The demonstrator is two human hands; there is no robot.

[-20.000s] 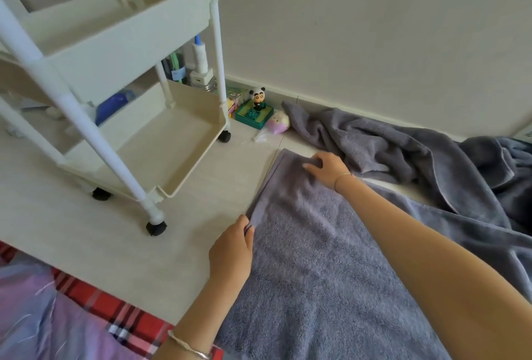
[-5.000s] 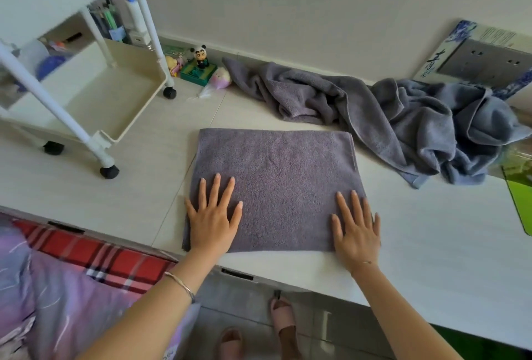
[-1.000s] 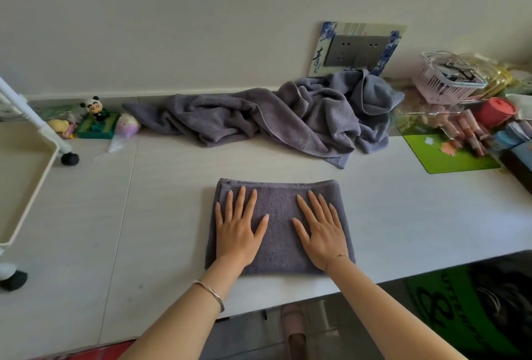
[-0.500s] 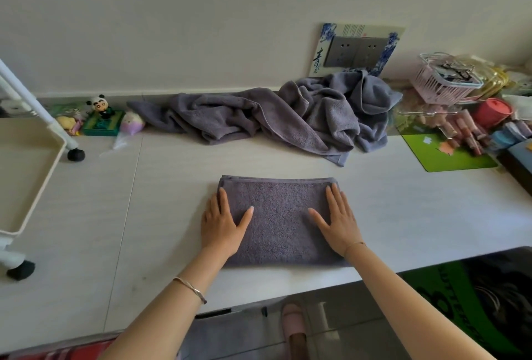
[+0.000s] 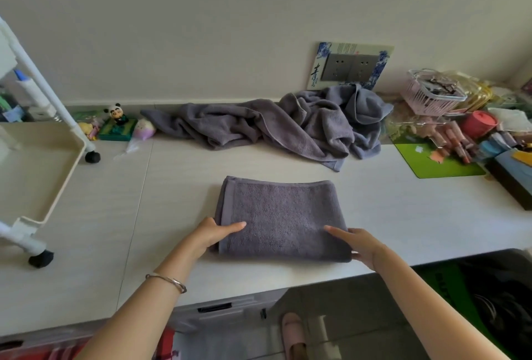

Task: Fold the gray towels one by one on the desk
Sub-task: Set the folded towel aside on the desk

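The white wood-grain tabletop point(image 5: 403, 215) fills most of the view, and a cream plastic rolling cart point(image 5: 37, 164) stands at its left edge. Along the back edge, against the wall, lies a crumpled heap of gray terry towels point(image 5: 288, 126). Well apart from that heap, a folded rectangular gray terry towel point(image 5: 282, 215) lies flat near the middle of the front edge, its long sides parallel to that edge. The left hand point(image 5: 211, 233) grips the towel's left side near the front corner, thumb on top and fingers tucked under the edge. The right hand point(image 5: 364, 244) holds the front right corner the same way, thumb across the top, fingers mostly hidden below the edge.
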